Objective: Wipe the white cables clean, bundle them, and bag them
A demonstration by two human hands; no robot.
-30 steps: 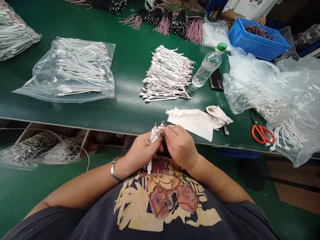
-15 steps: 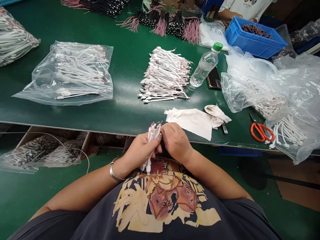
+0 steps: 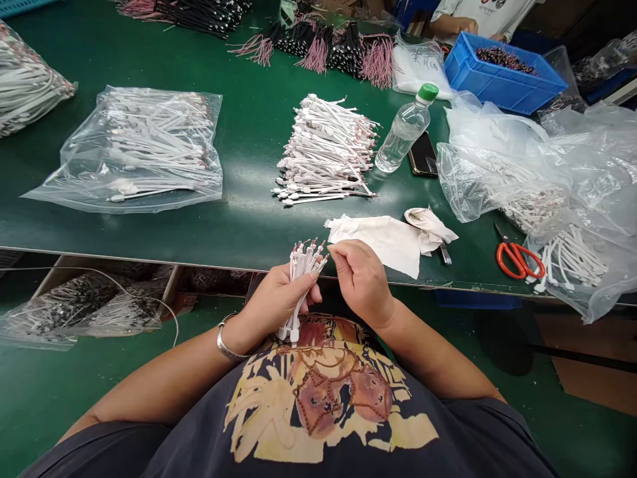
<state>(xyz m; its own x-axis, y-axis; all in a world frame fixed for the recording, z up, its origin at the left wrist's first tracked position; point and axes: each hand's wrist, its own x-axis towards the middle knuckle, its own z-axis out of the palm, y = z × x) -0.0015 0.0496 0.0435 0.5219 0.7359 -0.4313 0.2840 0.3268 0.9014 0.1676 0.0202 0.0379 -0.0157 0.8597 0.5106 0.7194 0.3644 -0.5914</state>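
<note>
My left hand (image 3: pixel 279 299) is wrapped round a bundle of white cables (image 3: pixel 302 264), whose reddish wire ends point up and away from me. Close to the right of those ends is my right hand (image 3: pixel 362 279), thumb and forefinger pinched at the tip of a wire; whether it grips that wire is too small to tell. Beyond my hands, a pile of white cables (image 3: pixel 328 149) lies on the green table (image 3: pixel 249 232). A white cloth (image 3: pixel 378 240) rests near the table's front edge.
A water bottle (image 3: pixel 404 133) stands beside a phone (image 3: pixel 423 156). Red-handled scissors (image 3: pixel 517 259) lie at the right, by bagged cables (image 3: pixel 572 259). Another cable bag (image 3: pixel 159 146) is at the left. A person (image 3: pixel 478 23) sits behind a blue bin (image 3: pixel 502 76).
My right hand has moved slightly right, away from the bundle, and the wire ends show more. My left hand still holds the bundle, now fanned out a little more.
</note>
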